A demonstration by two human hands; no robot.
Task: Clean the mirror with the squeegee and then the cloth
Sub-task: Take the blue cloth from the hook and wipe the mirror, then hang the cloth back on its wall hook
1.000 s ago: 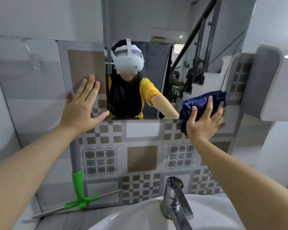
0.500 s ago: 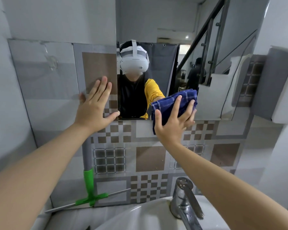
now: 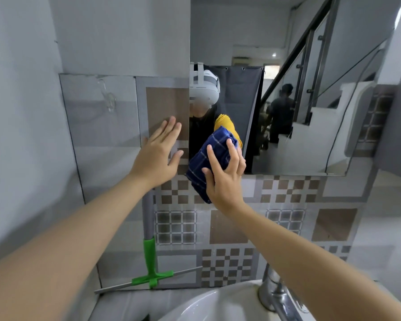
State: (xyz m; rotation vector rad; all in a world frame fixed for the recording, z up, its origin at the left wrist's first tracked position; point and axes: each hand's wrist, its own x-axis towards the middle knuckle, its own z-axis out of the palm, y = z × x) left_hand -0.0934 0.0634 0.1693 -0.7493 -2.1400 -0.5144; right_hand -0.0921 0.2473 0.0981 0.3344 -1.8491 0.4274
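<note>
My right hand [image 3: 225, 174] pressed the bunched cloth [image 3: 208, 158] flat on the mirror [image 3: 310, 112] to wipe — left hand [image 3: 156, 154] beside it, empty, fingers spread, bracing on the tile [image 3: 167, 107]

You have nothing to read here: no text, label, brand, number or sign shows on any surface in view.
</note>
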